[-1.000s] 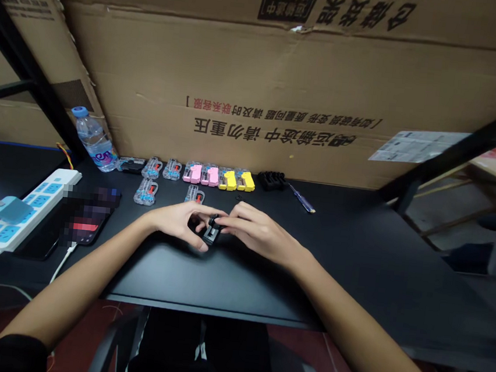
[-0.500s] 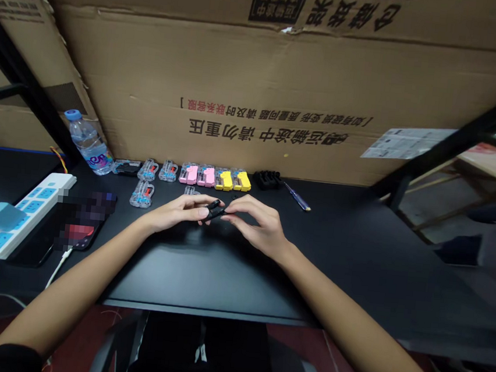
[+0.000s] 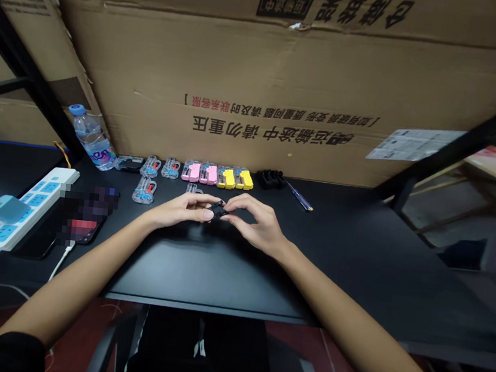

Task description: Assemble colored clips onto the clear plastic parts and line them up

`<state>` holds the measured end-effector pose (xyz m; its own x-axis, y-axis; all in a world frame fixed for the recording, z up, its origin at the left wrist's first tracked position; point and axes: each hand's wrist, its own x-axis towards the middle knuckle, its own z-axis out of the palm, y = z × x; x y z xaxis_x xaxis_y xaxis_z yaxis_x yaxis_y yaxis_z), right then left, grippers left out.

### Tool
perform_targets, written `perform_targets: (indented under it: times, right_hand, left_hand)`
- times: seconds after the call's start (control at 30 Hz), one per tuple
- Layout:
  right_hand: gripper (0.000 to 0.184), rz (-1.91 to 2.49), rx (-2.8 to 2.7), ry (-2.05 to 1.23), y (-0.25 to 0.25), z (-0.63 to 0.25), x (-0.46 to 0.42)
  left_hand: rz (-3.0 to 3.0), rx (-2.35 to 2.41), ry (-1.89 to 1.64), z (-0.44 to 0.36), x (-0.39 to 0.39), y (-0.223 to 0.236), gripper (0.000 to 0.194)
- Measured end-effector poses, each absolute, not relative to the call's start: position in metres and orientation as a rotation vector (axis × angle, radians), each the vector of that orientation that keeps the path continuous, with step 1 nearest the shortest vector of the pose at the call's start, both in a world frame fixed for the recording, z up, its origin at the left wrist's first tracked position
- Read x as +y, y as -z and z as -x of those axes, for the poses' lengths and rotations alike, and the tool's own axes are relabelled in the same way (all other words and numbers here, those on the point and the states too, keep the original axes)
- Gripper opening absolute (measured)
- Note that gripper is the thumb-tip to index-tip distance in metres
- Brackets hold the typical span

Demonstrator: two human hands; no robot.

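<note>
Between my two hands, a little above the black table, is a small black plastic part; its exact kind is too small to make out. My left hand grips it from the left, thumb on the near side. The fingertips of my right hand pinch its right end. Behind my hands stands a row of small toy-like gadgets, two with pink parts and two with yellow parts. Clear ones with red and blue bits lie to the left, and another clear piece is partly hidden behind my left hand.
Black molded parts and a screwdriver lie at the back right. On the left are a water bottle, a white power strip and a phone with a cable. A cardboard sheet rises behind the table.
The black part has turned slightly between my fingers, showing more of its face. Both hands stay closed on it. The whole view has shifted slightly.
</note>
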<state>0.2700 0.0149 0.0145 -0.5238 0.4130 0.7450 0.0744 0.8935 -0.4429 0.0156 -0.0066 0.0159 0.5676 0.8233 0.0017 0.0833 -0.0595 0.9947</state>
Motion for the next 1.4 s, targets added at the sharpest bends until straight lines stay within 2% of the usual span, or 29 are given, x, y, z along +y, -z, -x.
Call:
perform_targets:
  times: [0.27,0.47,0.87,1.1,1.4]
  right_hand:
    - [0.027,0.281,-2.214,-0.161,-0.0143,-0.2682,0.0118]
    - [0.027,0.267,-2.182,-0.233,-0.0131,-0.2713,0.0161]
    - [0.014,0.310,-2.111,-0.384,-0.0142,-0.2701,0.0149]
    - [0.022,0.368,-2.068,-0.458,-0.0091,-0.2688,0.0136]
    - [0.018,0.386,-2.094,-0.476,-0.0123,-0.2683,0.0098]
  left_hand:
    - [-1.460,0.747,-0.725,-0.0168,-0.0064,-0.0117,0.067]
    - [-1.406,0.739,-0.767,-0.0174,-0.0057,-0.0107,0.069]
    - [-1.425,0.712,-0.754,-0.0162,-0.0050,-0.0114,0.070]
    - [-1.471,0.699,-0.724,-0.0169,-0.0066,-0.0151,0.069]
    - [-1.488,0.687,-0.709,-0.0162,-0.0072,-0.0156,0.068]
